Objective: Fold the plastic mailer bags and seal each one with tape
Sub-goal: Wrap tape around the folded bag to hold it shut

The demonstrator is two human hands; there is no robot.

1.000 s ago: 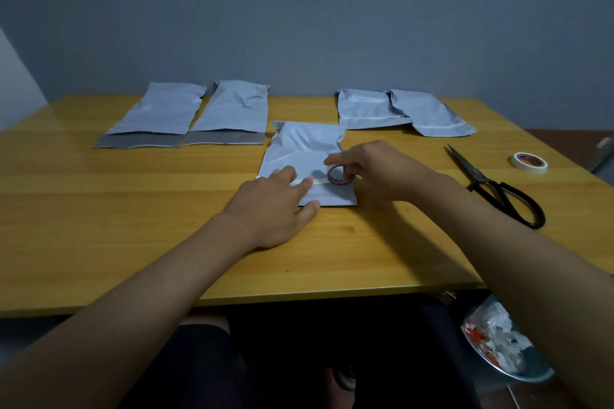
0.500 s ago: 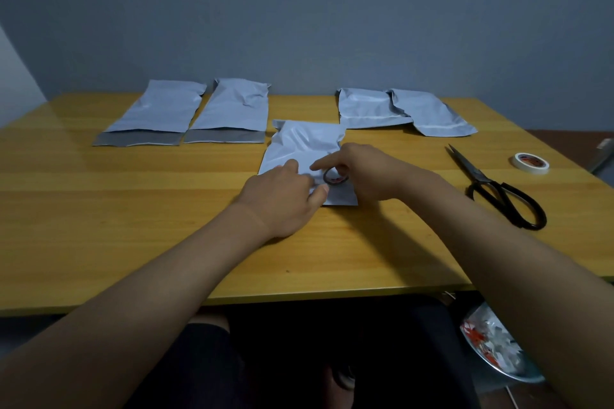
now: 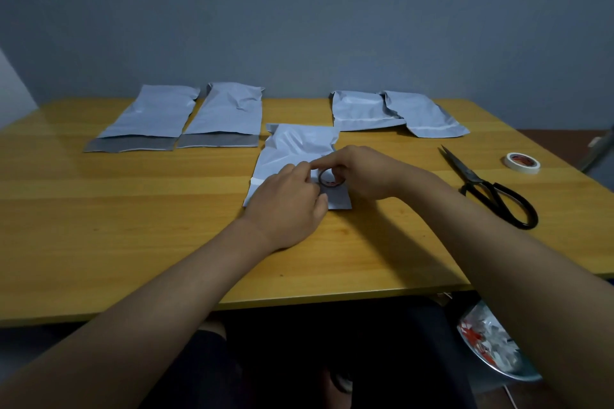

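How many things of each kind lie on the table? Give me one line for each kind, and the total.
Mailer bags: 5, two far left, two far right, one in the middle
Tape rolls: 2, one in the right hand, one by the right edge
Scissors: 1
Total: 8

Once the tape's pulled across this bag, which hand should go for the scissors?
Right, probably. The scissors lie on the table to the right of the right hand, though it first has to release the tape roll it holds. The left hand rests on the folded mailer bag, farther away.
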